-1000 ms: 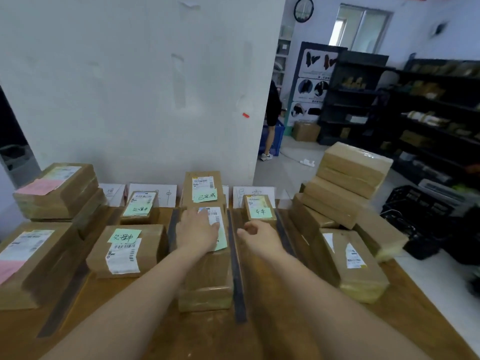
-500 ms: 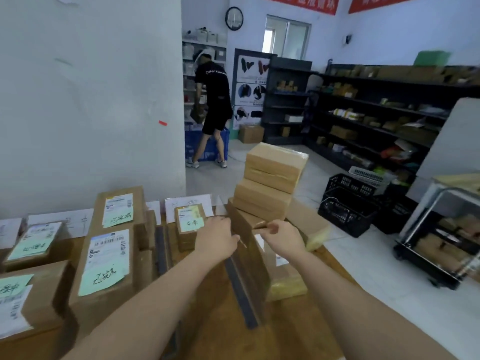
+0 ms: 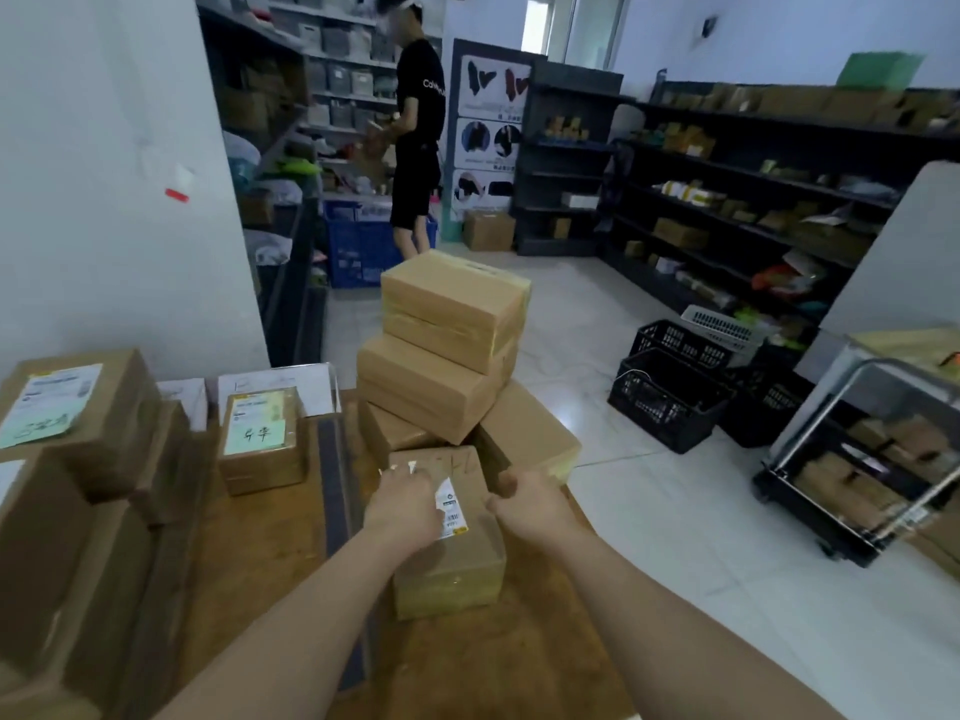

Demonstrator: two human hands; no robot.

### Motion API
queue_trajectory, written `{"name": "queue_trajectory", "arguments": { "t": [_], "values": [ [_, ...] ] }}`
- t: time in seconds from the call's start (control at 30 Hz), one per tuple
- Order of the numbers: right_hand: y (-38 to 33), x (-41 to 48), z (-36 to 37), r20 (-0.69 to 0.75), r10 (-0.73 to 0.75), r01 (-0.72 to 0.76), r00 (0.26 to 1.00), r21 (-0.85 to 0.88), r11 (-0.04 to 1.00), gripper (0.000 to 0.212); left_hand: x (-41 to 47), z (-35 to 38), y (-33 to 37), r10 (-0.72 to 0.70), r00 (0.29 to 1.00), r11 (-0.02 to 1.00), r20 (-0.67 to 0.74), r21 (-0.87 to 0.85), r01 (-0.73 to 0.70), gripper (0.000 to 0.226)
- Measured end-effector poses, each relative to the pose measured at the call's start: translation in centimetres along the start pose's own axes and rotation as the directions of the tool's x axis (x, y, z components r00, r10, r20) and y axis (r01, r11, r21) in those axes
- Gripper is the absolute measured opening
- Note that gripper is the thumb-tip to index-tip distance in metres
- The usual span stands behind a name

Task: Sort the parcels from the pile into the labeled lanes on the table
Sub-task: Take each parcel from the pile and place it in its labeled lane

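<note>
Change: both hands moved off lanes [image 3: 260, 537] to pile [image 3: 441, 356] within last second; judged previous parcel delivered, next pick begun. Left hand [image 3: 402, 506] on top of front parcel [image 3: 452, 563], fingers bent over label [image 3: 451, 509]. Right hand [image 3: 524, 504] curled tight at its right edge. Parcel not yet lifted off worktop [image 3: 519, 662], pile just beyond hands, lanes left of left hand

I see a wooden table [image 3: 519, 667] across the lower left and centre of the frame. Dark tape strips [image 3: 335, 485] run front to back. At centre one parcel [image 3: 457, 574] lies flat on the wood, with the pile [image 3: 447, 387] just behind it. Left of the strip is a small box [image 3: 262, 444] with a green note. At far left, bigger boxes [image 3: 78, 537] are stacked. White paper labels [image 3: 280, 387] line the back edge.
</note>
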State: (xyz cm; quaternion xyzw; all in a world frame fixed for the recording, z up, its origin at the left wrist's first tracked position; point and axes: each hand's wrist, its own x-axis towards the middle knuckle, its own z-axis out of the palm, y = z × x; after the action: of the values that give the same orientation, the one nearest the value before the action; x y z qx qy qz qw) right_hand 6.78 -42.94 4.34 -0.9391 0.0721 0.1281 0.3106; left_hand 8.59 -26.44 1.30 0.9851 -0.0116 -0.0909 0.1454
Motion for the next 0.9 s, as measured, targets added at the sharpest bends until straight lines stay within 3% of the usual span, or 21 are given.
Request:
{"name": "queue_trajectory", "arguments": {
  "t": [0.2,0.33,0.43,0.5,0.67,0.8,0.9],
  "values": [
    [1.5,1.8,2.0,0.091,0.043,-0.044,0.995,0.008,0.999,0.038,1.4,2.1,-0.1,-0.144,0.983,0.989,0.111,-0.027,0.148,0.068],
    [1.6,2.6,3.5,0.131,0.086,-0.092,0.988,0.039,0.995,0.039,2.1,2.6,-0.2,-0.234,0.951,0.946,0.200,-0.180,0.271,0.090],
    [1.8,3.0,4.3,0.070,0.113,-0.116,0.991,0.038,0.993,0.036,2.4,2.6,-0.1,-0.291,0.938,0.885,0.189,-0.318,0.339,0.090],
    [2.0,3.0,4.6,0.024,0.149,-0.149,0.989,0.015,0.989,0.049,2.6,2.6,0.1,-0.332,0.924,0.829,0.188,-0.409,0.381,0.078],
    [2.9,2.2,4.7,0.040,0.274,-0.273,0.961,-0.030,0.962,0.113,2.1,1.7,0.5,-0.282,0.936,0.664,0.212,-0.661,0.350,0.017],
    [3.1,1.2,3.6,0.154,0.288,-0.292,0.945,0.009,0.956,0.126,0.8,1.9,1.2,-0.235,0.946,0.578,0.223,-0.751,0.320,0.025],
    [3.1,0.5,3.6,0.185,0.262,-0.268,0.947,0.011,0.963,0.134,0.0,2.5,1.4,-0.212,0.950,0.589,0.229,-0.746,0.311,0.047]
  ]
}}
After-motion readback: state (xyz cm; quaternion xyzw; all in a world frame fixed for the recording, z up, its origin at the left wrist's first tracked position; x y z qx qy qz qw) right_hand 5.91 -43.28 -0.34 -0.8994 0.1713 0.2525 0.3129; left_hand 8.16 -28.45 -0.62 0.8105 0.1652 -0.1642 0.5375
